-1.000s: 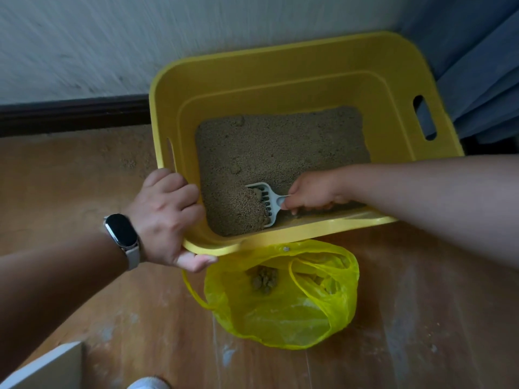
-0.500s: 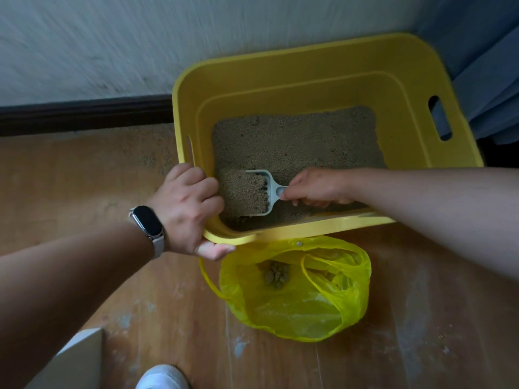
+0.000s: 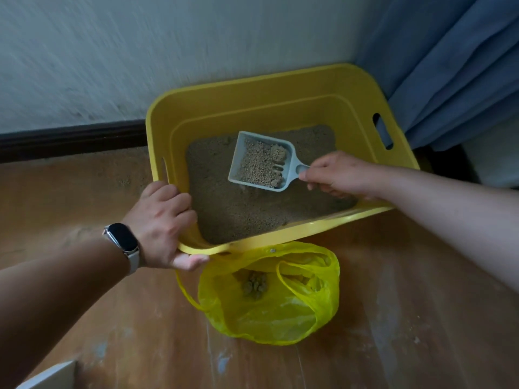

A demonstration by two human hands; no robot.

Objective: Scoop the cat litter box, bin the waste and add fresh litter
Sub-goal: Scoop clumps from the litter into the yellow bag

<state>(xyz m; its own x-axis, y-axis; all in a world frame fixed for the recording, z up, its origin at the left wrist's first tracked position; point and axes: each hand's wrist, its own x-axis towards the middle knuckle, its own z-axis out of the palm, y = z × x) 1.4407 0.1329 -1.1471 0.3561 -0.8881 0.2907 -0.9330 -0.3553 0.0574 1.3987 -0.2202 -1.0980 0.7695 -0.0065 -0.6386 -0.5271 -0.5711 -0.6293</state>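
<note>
Now that scoop (image 3: 261,161) has risen loaded, we tip into near bag (image 3: 269,318) next; right grip (image 3: 337,175) pinches handle (image 3: 300,167), left grip (image 3: 165,223) holds box (image 3: 252,80)

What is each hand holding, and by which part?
The right hand grips the scoop by its handle; the left hand grips the litter box by its near-left rim.

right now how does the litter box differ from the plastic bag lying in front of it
The litter box is a rigid, opaque tub; the plastic bag is thin, see-through and crumpled. The litter box holds a broad bed of litter; the plastic bag holds only a small heap of clumps. The left hand grips the litter box's corner; no hand touches the plastic bag. Both are yellow and open-topped.
</note>
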